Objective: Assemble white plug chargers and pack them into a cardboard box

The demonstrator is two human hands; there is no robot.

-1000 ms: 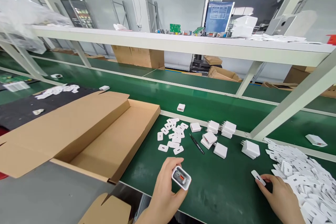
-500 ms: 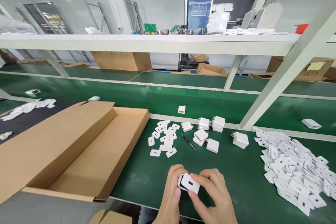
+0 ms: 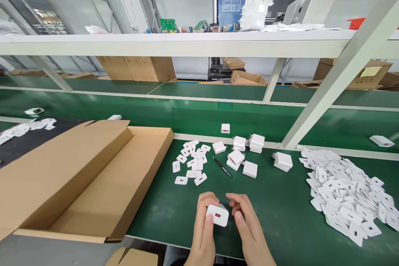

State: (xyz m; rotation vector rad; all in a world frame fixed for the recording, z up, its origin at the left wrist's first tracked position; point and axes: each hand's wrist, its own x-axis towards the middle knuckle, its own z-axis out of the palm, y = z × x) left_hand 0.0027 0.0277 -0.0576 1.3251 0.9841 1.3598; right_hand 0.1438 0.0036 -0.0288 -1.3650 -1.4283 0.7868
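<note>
A white USB charger [image 3: 220,215] is gripped in my left hand [image 3: 204,228], its end with the red USB port turned up toward me. My right hand [image 3: 249,226] is just to the right of it, off the charger, with curled fingers, thumb and fingertips apart, and nothing in it. Beyond my hands several white chargers with prongs [image 3: 250,169] lie on the green table. A black tweezers-like tool [image 3: 222,167] rests beside them. Loose white cover plates with a slot [image 3: 193,173] are scattered to its left.
A large pile of white cover plates [image 3: 346,195] spreads on the right. An open cardboard box [image 3: 93,183] takes up the left side. Single chargers sit on the green belt [image 3: 187,120] behind the table. A slanted white post [image 3: 327,79] rises at the right, holding a shelf [image 3: 187,45].
The white cover plate that sat askew over the charger's end now lies flush, with a red port showing through. My right hand has let go and moved right.
</note>
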